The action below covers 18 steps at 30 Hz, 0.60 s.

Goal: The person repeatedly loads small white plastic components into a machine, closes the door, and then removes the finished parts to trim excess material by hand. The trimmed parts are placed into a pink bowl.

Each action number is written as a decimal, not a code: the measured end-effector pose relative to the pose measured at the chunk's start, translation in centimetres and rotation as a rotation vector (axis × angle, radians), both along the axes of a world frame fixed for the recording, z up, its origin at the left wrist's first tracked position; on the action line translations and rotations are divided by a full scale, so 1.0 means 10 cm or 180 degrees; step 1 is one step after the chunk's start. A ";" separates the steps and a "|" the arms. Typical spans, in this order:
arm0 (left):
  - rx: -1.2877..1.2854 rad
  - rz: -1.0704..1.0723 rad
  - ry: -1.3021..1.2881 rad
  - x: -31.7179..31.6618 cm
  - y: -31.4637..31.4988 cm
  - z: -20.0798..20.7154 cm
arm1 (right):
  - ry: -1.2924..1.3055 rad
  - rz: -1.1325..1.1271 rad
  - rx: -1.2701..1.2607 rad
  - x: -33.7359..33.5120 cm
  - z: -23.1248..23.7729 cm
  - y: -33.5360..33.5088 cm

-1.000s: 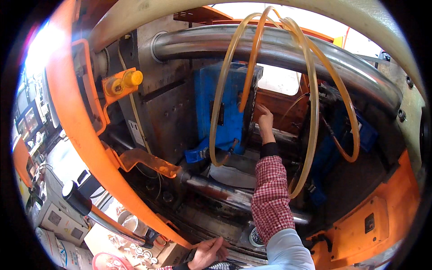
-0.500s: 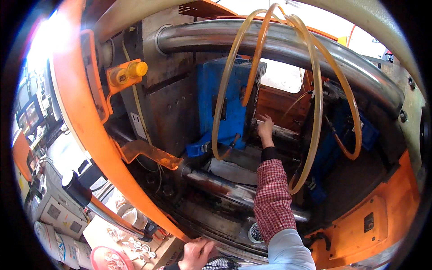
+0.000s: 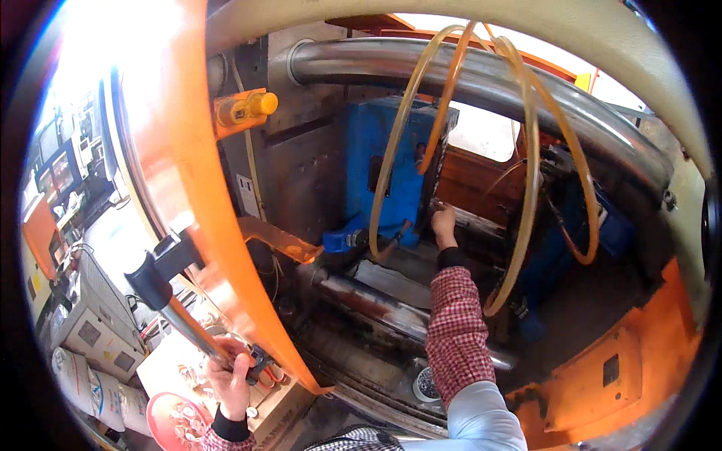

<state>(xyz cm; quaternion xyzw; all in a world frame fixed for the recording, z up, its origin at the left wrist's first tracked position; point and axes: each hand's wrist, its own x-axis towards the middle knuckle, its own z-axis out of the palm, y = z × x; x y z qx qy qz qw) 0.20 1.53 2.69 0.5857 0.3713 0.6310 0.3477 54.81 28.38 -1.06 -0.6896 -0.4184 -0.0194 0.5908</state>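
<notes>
near blue block edge (image 3: 430,186), right hand (image 3: 444,224)

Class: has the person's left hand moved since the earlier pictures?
Yes: the left hand moved leftward, farther from the white container, to the bar handle.

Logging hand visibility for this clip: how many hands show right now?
2: the left hand at the lower end of the bar handle, lower left; the right hand, right of centre, beside the blue block. No others show.

No legible text or signs.
</notes>
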 end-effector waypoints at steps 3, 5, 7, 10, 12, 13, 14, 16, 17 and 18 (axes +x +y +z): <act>-0.0102 -0.0566 -0.0324 0.05 0.11 0.01 | -0.0310 -0.0282 0.0320 -0.09 -0.03 -0.39; -0.0229 -0.0522 -0.0366 -0.20 0.07 -0.08 | -0.0572 0.0187 0.0590 -1.37 0.07 -0.96; -0.0288 -0.0688 -0.0362 -0.24 -0.01 -0.02 | -0.0907 0.0450 0.1024 -2.17 0.18 -1.84; -0.0494 -0.1359 -0.0631 -0.03 -0.24 0.06 | -0.1291 0.0741 0.0584 -2.86 -0.10 -3.34; -0.0514 -0.1834 -0.0709 0.06 -0.30 -0.13 | -0.1729 0.0708 0.0263 -3.09 -0.77 -4.07; -0.0479 -0.2046 -0.0626 0.16 -0.39 -0.11 | -0.1301 0.0623 -0.0021 -3.20 -1.06 -4.41; -0.0510 -0.2269 -0.0479 0.20 -0.48 -0.08 | -0.0877 0.0378 -0.0368 -3.35 -1.31 -4.70; -0.0587 -0.2904 -0.0364 0.29 -0.63 -0.01 | -0.0853 0.0235 -0.1166 -3.55 -1.64 -5.22; -0.0467 -0.3253 0.0078 0.35 -0.66 0.02 | -0.0826 0.0241 -0.1260 -3.61 -1.79 -5.38; -0.0540 -0.3480 0.0332 0.45 -0.76 0.09 | -0.0793 0.0262 -0.1351 -3.67 -1.93 -5.54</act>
